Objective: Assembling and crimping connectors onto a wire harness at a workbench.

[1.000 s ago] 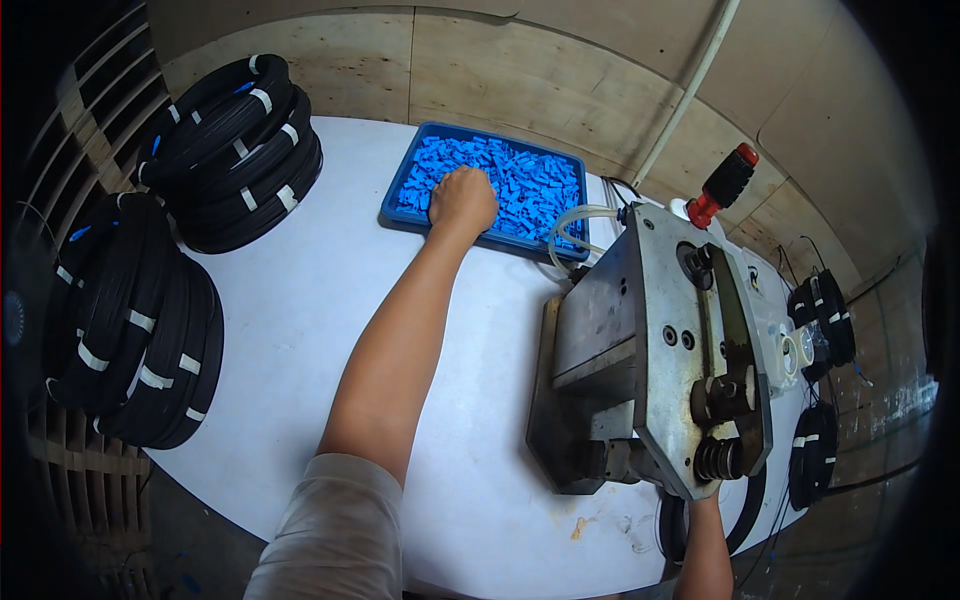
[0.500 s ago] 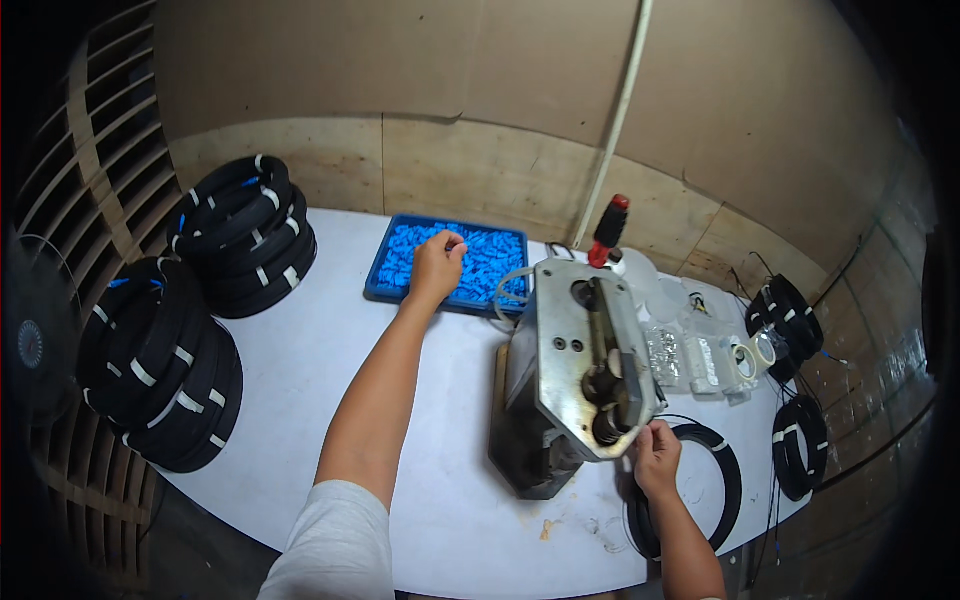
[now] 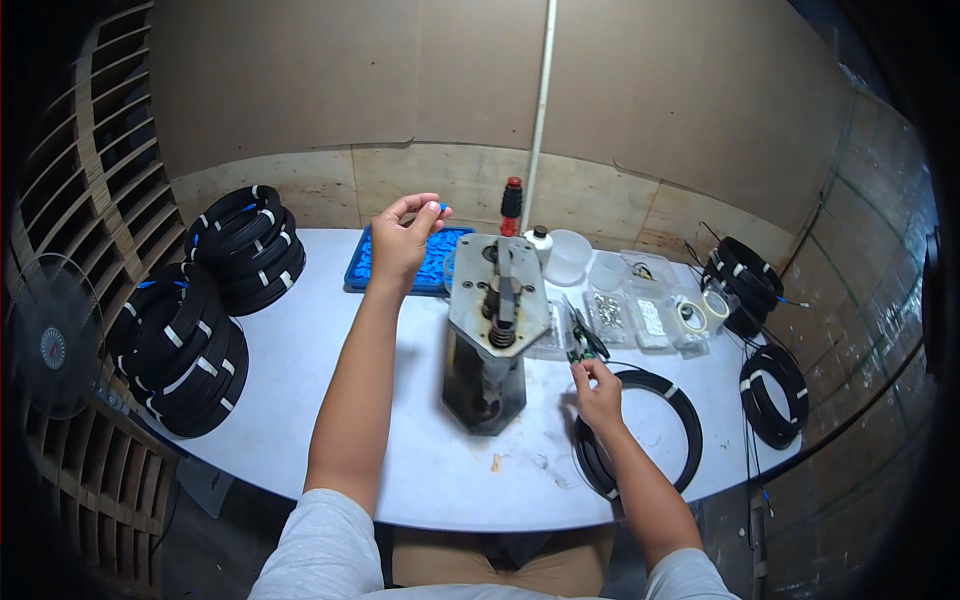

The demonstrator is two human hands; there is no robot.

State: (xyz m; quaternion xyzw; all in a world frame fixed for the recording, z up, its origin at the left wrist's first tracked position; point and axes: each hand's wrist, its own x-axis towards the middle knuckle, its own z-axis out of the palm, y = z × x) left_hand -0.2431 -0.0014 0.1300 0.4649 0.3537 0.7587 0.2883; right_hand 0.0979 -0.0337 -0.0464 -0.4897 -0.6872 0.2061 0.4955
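My left hand (image 3: 402, 242) is raised in front of the blue tray (image 3: 352, 277), pinching a small blue plastic piece (image 3: 442, 208) between thumb and fingertips. Many similar blue pieces (image 3: 425, 262) fill that tray. Right of the press, my right hand (image 3: 600, 398) is closed in a pinch on a thin black cable (image 3: 628, 366), whose tip is hard to see. This cable leads into a black coil (image 3: 692, 425) lying under my right wrist. Just beyond the fingers lie dark pliers (image 3: 590, 338). A metal bench press (image 3: 498, 300) stands between my hands.
Stacked black cable coils (image 3: 190, 350) stand at the left, with a fan (image 3: 52, 345) beside them. A red-and-black screwdriver (image 3: 512, 205), a white bottle (image 3: 539, 243), clear parts boxes (image 3: 606, 315) and tape rolls (image 3: 714, 308) are behind the press. More coils (image 3: 773, 400) lie at right.
My left hand has lifted up out of the blue tray with a blue piece in it. My head view has shifted, so the press appears farther left. The right hand keeps its pinch.
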